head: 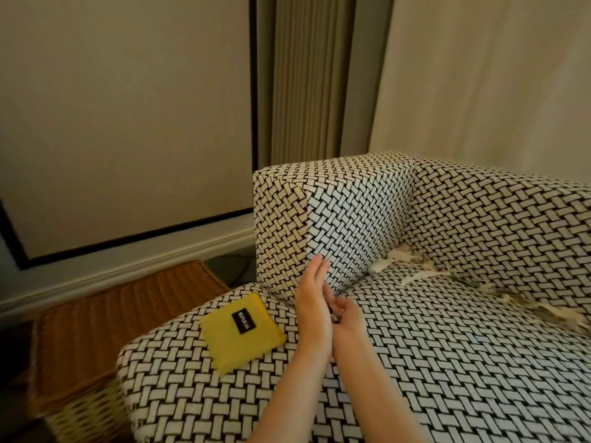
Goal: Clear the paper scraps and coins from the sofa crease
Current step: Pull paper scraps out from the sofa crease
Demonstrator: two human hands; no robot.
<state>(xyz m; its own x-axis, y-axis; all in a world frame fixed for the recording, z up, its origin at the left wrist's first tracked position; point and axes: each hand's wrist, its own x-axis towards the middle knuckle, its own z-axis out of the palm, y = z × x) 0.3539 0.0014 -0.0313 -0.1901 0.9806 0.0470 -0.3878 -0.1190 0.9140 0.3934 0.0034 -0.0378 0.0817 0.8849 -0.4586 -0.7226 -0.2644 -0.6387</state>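
While scraps (412, 277) are lying in the sofa (463, 362) crease at centre right, the left hand (311, 310) is stretching flat and the right hand (348, 314) is pinching small dark coins (335, 317); a pouch (241, 332) is lying lower left, contents unseen.

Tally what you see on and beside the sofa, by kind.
Hands: 2 (left hand, right hand)
Yellow cloth: 1
Wicker basket: 1
Total: 4
Paper scraps and the dark bits the right hand pinches: too blurred to count.
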